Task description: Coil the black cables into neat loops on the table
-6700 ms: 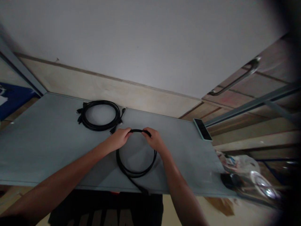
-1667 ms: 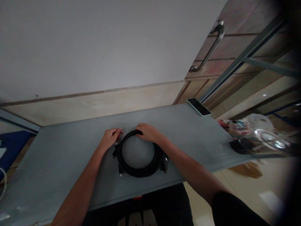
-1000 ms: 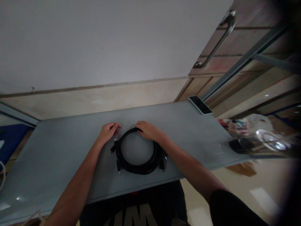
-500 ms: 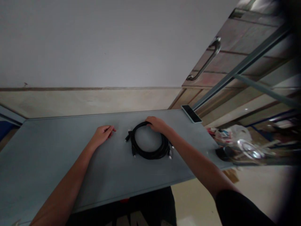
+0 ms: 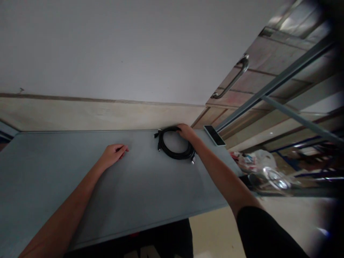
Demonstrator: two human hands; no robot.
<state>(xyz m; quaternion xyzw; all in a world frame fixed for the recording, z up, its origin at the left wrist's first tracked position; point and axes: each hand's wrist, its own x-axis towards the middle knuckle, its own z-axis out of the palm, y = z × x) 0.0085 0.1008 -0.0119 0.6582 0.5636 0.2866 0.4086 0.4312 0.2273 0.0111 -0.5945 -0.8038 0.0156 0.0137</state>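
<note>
A black cable [image 5: 176, 155], wound into a round coil with its plug ends sticking out at both sides, lies on the grey table [image 5: 139, 190] near the wall-side edge. My right hand [image 5: 187, 132] grips the coil at its upper right, fingers closed round the cable. Left of the coil, my left hand [image 5: 114, 154] rests on the table with its fingers curled together, apart from the cable. Nothing shows between those fingers.
A phone [image 5: 214, 135] lies at the table's right back corner. Behind the table rises a pale wall [image 5: 107, 53]. A metal frame post [image 5: 249, 100] stands at the right, with plastic bags [image 5: 259, 159] beyond the right edge.
The coil has slid away from me toward the wall and slightly right, still in my right hand. My left hand has stayed on the table in nearly the same pose. The view has shifted slightly.
</note>
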